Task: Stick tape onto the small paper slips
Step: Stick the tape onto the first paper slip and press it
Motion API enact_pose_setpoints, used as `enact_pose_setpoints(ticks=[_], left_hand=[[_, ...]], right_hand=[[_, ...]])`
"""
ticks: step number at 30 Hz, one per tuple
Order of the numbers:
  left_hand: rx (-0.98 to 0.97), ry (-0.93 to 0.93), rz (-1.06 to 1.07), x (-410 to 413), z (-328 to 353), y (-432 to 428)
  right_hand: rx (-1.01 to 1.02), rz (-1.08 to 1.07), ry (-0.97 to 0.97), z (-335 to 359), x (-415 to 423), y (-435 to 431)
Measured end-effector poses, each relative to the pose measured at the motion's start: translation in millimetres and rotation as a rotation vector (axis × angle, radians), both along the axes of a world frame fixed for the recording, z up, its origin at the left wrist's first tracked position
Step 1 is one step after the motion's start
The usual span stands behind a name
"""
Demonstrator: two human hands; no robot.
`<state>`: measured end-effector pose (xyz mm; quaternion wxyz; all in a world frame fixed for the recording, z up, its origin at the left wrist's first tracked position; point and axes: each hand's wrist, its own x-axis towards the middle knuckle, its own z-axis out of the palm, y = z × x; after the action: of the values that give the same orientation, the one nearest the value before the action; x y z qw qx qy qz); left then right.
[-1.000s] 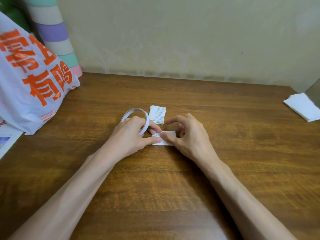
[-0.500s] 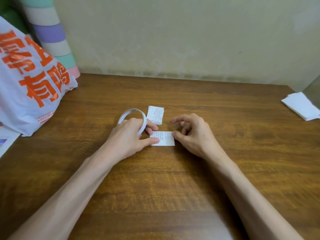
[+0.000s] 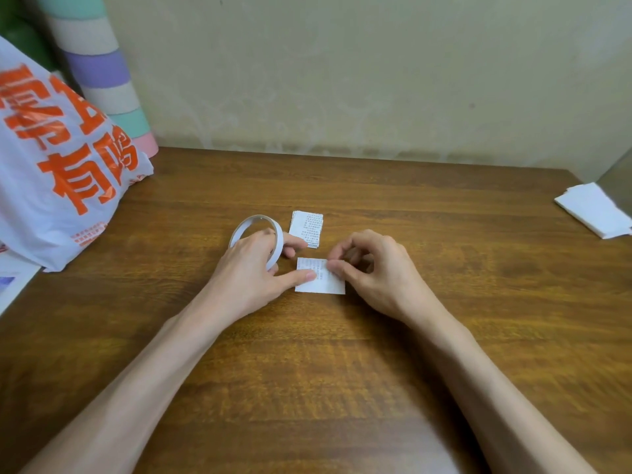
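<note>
In the head view, at the centre of the frame, the left hand (image 3: 253, 268) is gripping the tape roll (image 3: 254, 220) while its thumb is pressing the paper slip (image 3: 321, 285) onto the table (image 3: 342, 371). The right hand (image 3: 379, 271), fingers curled, is pinching the slip's right edge. A stack of slips (image 3: 306, 227) is lying just above.
</note>
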<state>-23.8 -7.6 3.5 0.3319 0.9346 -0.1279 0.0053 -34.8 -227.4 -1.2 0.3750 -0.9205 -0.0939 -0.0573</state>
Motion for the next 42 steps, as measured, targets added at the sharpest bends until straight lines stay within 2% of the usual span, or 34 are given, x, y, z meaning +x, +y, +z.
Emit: enact_pose_setpoints(ticks=[5,8,12,17,19,23,28,31,37,42], left_hand=[[-0.276,0.033,0.031,1,-3,0],[-0.394,0.054,0.015,-1,-1,-2],[-0.485,0.100,-0.020,-4,-2,-7],[-0.587,0.104,-0.008,-7,-2,-14],[-0.547,0.036,0.036,-6,-2,-14],[-0.471,-0.015,0.094,-8,-4,-15],[-0.571,0.011,0.049,-7,-5,-16],[-0.562,-0.010,0.057,-5,-6,-15],[-0.639,0.038,0.035,-8,-3,-17],[-0.539,-0.026,0.056,-9,-4,-15]], right_hand=[[0.269,0.025,-0.039,5,-2,4],[0.466,0.018,0.043,6,-6,11],[0.531,-0.035,0.205,6,-10,16],[0.628,-0.049,0.149,5,-6,17],[0.713,-0.023,0.180,5,-6,17],[0.681,-0.031,0.155,4,-5,16],[0.707,-0.005,0.146,4,-5,16],[0.723,0.018,0.180,4,-7,17],[0.688,0.025,0.115,2,-5,19],[0.690,0.036,0.134,2,-8,21]])
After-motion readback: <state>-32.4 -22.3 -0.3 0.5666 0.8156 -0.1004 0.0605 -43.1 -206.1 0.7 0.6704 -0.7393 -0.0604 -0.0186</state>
